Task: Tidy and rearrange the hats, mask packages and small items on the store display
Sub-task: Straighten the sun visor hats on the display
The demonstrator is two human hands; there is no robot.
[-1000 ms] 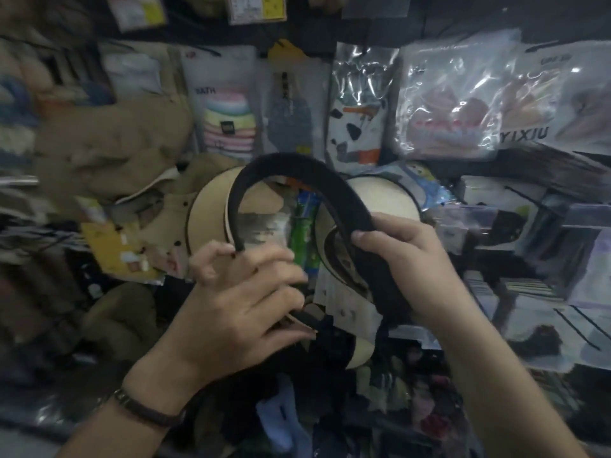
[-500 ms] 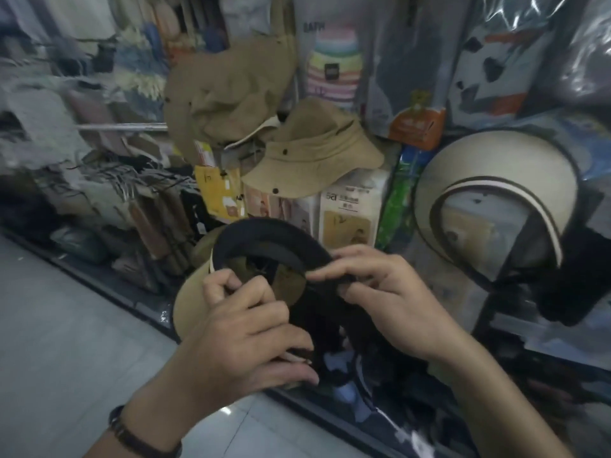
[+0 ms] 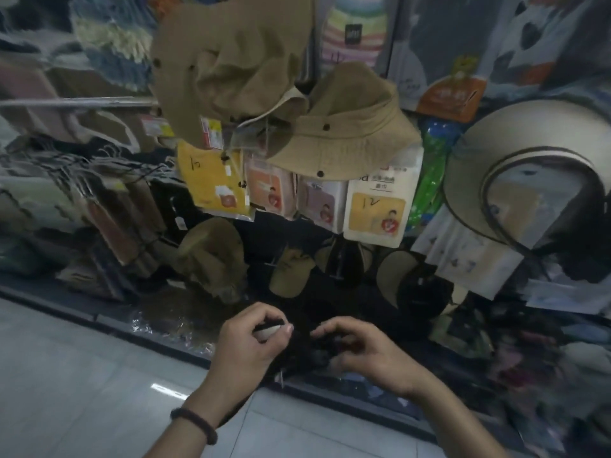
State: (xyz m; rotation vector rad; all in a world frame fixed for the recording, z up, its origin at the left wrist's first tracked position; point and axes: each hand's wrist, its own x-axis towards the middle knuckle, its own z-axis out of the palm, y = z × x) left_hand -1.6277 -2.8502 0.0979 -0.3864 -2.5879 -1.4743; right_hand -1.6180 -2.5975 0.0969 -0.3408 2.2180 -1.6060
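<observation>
left hand (image 3: 251, 340) is the easy one to read; thumb and forefinger are pinched together on a thin black strip with a cream sliver under it, which I take to be the brim edge of a dark visor (image 3: 269, 326); so that grip is clamped tight, no gap. right hand (image 3: 363, 348) is just beside it, low centre of the frame, fingers curled down into the dark bulk of what looks like the same piece; it's too murky and blurred to say if it really clamps or only rests there, so can't tell.

the part that matters: the visor seems to run roughly left to right between the two hands, pale edge at the left-hand end; the row of tan caps (image 3: 291, 269) hangs just above the knuckles in the frame, so my guess is any rehanging goes up-frame and away from the body, with the left hand leading since it has the only clear hold.

further out: hands sit right over the display's base rail (image 3: 99, 320), tiled floor (image 3: 82, 375) lower left; mask packages (image 3: 377, 206) hang mid-frame under a tan bucket hat (image 3: 344, 127); a yellow package (image 3: 211, 180) hangs left of those, under a crumpled tan hat (image 3: 231, 61) up top; big cream visor (image 3: 529, 153) at the right edge, well apart from both hands.
</observation>
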